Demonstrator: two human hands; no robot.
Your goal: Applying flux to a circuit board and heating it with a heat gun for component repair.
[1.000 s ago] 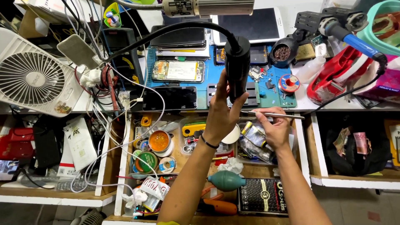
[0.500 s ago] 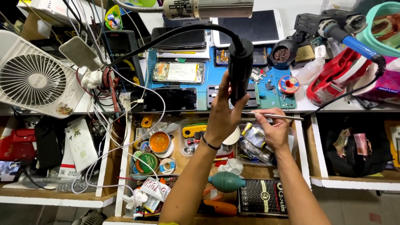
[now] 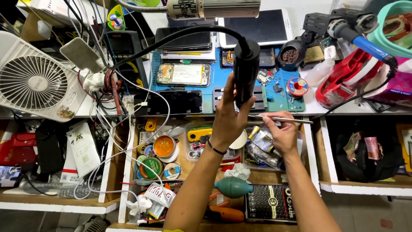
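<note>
While the left hand (image 3: 229, 122) clenches the black hot-air wand (image 3: 245, 71) upright over the blue mat (image 3: 210, 92), the right hand (image 3: 281, 133) pinches tweezers (image 3: 281, 119) just beside it. Tools look readied; next likely calls for steadying both near the board (image 3: 183, 74).

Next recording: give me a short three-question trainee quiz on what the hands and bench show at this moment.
1. What does the left hand grip?
2. True or false: the right hand holds a pair of scissors.
3. Which lies nearest the right hand's tool tip: (a) the white fan, (b) the solder spool, (c) the teal rubber blower?

Key
1. The black cylindrical handle with a black cable running from its top, held upright over the blue mat.
2. False: it holds thin metal tweezers, pointing right.
3. (b) the solder spool; the fan and blower lie farther off.
</note>
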